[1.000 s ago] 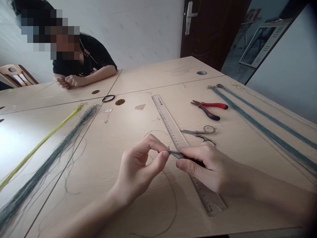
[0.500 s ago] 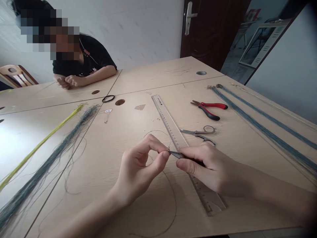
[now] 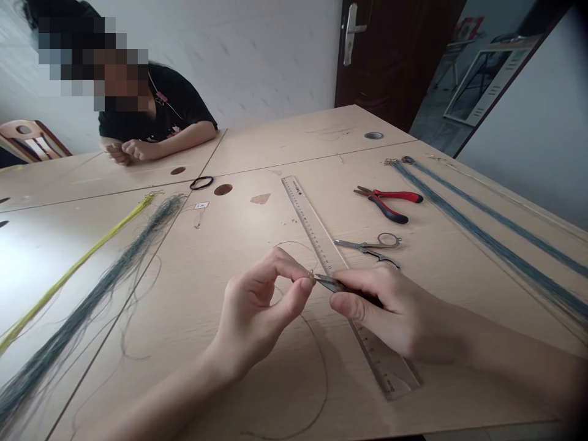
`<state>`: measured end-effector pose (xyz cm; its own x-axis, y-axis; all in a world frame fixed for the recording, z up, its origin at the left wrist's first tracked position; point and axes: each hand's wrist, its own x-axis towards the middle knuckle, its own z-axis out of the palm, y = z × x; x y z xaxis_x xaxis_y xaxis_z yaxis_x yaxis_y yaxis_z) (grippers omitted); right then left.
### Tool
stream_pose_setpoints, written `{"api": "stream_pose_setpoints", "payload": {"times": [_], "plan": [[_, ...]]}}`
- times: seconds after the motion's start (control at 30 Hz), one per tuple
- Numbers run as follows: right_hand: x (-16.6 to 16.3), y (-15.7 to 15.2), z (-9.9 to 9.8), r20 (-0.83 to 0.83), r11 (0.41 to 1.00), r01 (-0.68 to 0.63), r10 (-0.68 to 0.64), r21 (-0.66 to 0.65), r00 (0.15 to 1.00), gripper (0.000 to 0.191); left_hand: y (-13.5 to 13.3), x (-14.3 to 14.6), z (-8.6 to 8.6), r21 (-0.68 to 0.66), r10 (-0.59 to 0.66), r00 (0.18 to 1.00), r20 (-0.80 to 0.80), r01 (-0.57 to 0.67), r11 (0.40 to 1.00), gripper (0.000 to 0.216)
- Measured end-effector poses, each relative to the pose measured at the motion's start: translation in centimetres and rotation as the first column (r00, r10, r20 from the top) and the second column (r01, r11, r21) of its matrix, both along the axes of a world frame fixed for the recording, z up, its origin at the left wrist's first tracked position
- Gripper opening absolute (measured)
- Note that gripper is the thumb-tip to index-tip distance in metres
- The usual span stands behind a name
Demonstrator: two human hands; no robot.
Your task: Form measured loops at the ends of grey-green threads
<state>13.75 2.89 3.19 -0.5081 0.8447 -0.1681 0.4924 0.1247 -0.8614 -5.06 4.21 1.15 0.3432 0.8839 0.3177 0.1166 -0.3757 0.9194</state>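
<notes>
My left hand (image 3: 261,309) pinches a tiny metal clasp (image 3: 311,274) between thumb and forefinger, just above the wooden table (image 3: 275,153). A thin dark thread (image 3: 321,361) hangs from it and loops over the tabletop. My right hand (image 3: 386,309) is closed around a small dark pointed tool (image 3: 328,282) whose tip meets the clasp. Both hands hover over the near end of a long clear ruler (image 3: 321,245).
Red-handled pliers (image 3: 388,201) and small scissors (image 3: 372,245) lie right of the ruler. Grey thread bundles (image 3: 92,300) and a yellow cord (image 3: 78,260) run along the left, more grey strands (image 3: 487,236) on the right. Another person (image 3: 151,119) sits at the far left corner.
Both hands have lifted very slightly; the tool tip stays at the clasp. Nothing else has moved.
</notes>
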Motion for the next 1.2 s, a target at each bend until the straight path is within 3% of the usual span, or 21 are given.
{"api": "stream_pose_setpoints", "payload": {"times": [1.2], "plan": [[0.23,-0.05,0.25,0.008,1.0,-0.023,0.023,0.011,1.0,0.035,0.06,0.03,0.09,0.031,0.022,0.999,-0.04,-0.021,0.999,0.015]]}}
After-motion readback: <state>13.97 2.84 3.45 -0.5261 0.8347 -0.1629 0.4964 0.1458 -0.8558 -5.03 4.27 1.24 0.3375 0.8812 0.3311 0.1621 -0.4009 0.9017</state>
